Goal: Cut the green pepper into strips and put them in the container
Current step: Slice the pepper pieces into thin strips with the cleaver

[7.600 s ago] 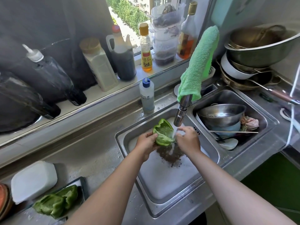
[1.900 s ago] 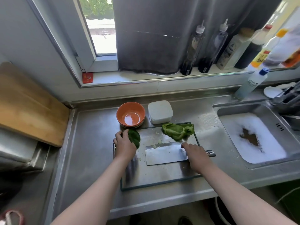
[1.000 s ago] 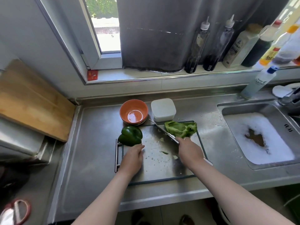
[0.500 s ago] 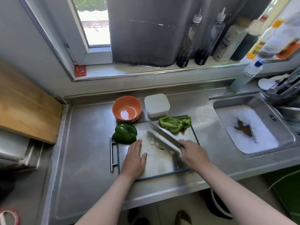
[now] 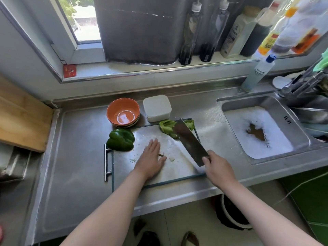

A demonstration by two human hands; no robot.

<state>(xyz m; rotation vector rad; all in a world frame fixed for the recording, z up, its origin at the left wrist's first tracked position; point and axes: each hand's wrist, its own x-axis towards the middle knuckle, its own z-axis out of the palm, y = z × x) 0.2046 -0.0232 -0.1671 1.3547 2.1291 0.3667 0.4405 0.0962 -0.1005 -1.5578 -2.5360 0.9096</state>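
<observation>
**Now the cleaver is up, but no strip is cut yet**

Just half a second ago the cleaver slanted low over the middle of the cutting board. It now stands higher, and its far end covers part of the pale green pepper pieces at the board's far right corner. The right hand wraps its fingers round the handle. The left hand lies palm down on the board with its fingers straight and close together, among small pale scraps. It holds nothing.

The dark green pepper half has not moved. It sits at the board's far left corner, apart from both hands and overhanging the edge towards the orange bowl. The white container stands just behind the board, beside the bowl. Whether it is lidded or upturned I cannot tell.

With the blade lifted and the middle of the board free, the setting-up looks done. Probably the left hand must next bring a pepper piece under the blade, so all the slicing and the filling of the container still lie ahead.
</observation>
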